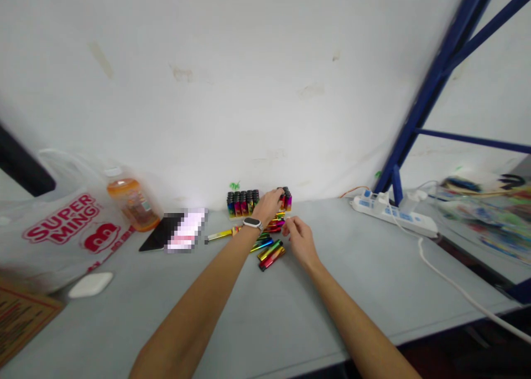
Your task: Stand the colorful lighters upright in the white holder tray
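Several colourful lighters [243,203] stand upright in close rows against the wall. My left hand [267,204], wearing a smartwatch [252,222], reaches over to the right-hand upright lighters [287,200]. Its fingers are closed at the top of one lighter there, and the hand hides part of the row. Just to the right of the pile, my right hand [302,239] is held low with its fingers curled together; whatever they may hold is hidden. Between and below the hands lie loose shiny lighters [271,254] in red, gold, green and blue. A yellow one [219,235] lies apart at the left.
At left are a phone [186,232] on a dark tablet [160,235], an orange drink bottle [135,202], a plastic bag [74,229], a white case [91,285] and a cardboard box [25,318]. A power strip [398,217] with cables and a blue metal frame [427,97] stand at right.
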`<state>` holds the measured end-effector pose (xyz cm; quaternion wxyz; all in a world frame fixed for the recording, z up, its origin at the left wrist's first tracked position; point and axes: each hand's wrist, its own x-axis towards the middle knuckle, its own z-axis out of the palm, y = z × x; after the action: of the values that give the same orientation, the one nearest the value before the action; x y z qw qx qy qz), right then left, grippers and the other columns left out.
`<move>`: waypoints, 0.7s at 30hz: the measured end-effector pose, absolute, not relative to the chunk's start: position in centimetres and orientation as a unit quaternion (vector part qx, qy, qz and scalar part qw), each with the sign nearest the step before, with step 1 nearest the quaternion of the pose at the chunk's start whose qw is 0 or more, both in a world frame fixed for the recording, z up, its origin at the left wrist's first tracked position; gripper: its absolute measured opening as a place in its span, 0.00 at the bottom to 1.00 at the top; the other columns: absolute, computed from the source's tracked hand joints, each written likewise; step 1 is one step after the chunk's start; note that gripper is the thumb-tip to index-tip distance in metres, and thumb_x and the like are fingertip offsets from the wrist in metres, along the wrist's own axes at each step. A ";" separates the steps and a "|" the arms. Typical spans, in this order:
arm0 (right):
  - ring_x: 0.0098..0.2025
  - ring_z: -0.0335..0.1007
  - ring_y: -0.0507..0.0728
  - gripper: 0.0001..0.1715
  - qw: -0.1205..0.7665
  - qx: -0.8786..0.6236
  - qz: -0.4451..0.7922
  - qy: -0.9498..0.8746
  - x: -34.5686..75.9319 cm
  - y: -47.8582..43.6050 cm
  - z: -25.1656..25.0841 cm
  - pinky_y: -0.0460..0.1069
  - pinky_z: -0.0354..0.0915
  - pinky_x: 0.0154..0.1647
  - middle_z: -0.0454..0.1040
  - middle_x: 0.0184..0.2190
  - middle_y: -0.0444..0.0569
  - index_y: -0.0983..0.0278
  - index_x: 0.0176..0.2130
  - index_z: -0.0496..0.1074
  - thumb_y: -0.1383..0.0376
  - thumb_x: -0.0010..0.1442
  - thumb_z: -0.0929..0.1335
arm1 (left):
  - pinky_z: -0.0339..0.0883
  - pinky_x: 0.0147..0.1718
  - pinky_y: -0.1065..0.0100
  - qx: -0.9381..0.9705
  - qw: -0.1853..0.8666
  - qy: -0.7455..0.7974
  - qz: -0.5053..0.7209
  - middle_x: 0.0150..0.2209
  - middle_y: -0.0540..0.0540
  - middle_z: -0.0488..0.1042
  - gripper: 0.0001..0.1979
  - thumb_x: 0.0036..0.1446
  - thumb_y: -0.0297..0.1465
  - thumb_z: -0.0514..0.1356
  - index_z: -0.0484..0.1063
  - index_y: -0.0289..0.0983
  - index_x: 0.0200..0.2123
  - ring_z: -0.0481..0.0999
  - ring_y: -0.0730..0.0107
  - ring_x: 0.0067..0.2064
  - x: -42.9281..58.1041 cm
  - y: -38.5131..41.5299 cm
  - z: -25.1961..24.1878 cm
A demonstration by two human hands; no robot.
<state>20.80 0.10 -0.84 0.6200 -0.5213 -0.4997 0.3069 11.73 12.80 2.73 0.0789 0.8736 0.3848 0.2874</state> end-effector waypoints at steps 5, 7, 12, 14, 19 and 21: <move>0.27 0.64 0.54 0.21 0.618 -0.524 0.300 -0.504 20.8 0.3 -1.2 0.48 0.60 0.32 0.69 0.22 0.43 0.61 0.24 0.66 0.53 0.62 0.62 | 0.67 0.48 0.64 0.886 0.014 0.367 0.282 0.43 0.41 0.69 0.13 0.61 0.21 0.52 0.75 0.35 0.43 0.72 0.64 0.43 11.4 12.3 2.7; 0.28 0.64 0.54 0.19 0.614 -0.527 0.293 -0.510 20.9 0.4 -1.5 0.49 0.60 0.33 0.68 0.22 0.43 0.61 0.25 0.66 0.55 0.62 0.62 | 0.67 0.48 0.62 0.888 0.008 0.364 0.281 0.43 0.41 0.68 0.14 0.60 0.21 0.52 0.75 0.35 0.43 0.71 0.62 0.44 11.2 12.1 2.9; 0.29 0.63 0.54 0.06 0.560 -0.544 0.251 -0.572 21.1 0.4 -1.9 0.48 0.59 0.34 0.67 0.24 0.42 0.61 0.28 0.66 0.64 0.56 0.63 | 0.66 0.50 0.60 0.883 -0.007 0.368 0.291 0.44 0.40 0.68 0.18 0.60 0.20 0.52 0.70 0.34 0.52 0.71 0.60 0.45 10.9 11.3 3.3; 0.30 0.63 0.54 0.03 0.512 -0.545 0.230 -0.622 21.1 0.1 -2.0 0.48 0.60 0.35 0.68 0.27 0.43 0.62 0.29 0.67 0.69 0.51 0.63 | 0.66 0.51 0.60 0.876 -0.013 0.362 0.319 0.45 0.40 0.68 0.18 0.61 0.21 0.51 0.68 0.34 0.53 0.70 0.60 0.47 10.7 10.6 3.3; 0.42 0.64 0.58 0.10 0.370 -0.572 0.152 -0.716 20.2 -0.9 -2.1 0.51 0.60 0.45 0.70 0.37 0.49 0.62 0.31 0.70 0.72 0.45 0.66 | 0.67 0.52 0.62 0.850 0.044 0.348 0.392 0.44 0.43 0.69 0.11 0.63 0.23 0.51 0.70 0.36 0.43 0.71 0.64 0.47 8.9 7.8 2.0; 0.46 0.63 0.60 0.11 0.328 -0.588 0.123 -0.730 19.8 -1.2 -2.0 0.53 0.59 0.48 0.69 0.41 0.51 0.62 0.35 0.71 0.69 0.47 0.68 | 0.68 0.52 0.62 0.839 0.076 0.349 0.409 0.44 0.44 0.70 0.10 0.63 0.23 0.51 0.70 0.37 0.42 0.72 0.65 0.47 7.7 6.5 1.2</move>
<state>19.81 -1.21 -1.98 0.3277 -0.5876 -0.7295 0.1229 7.74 6.49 1.21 0.0761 0.8395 0.3494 0.4092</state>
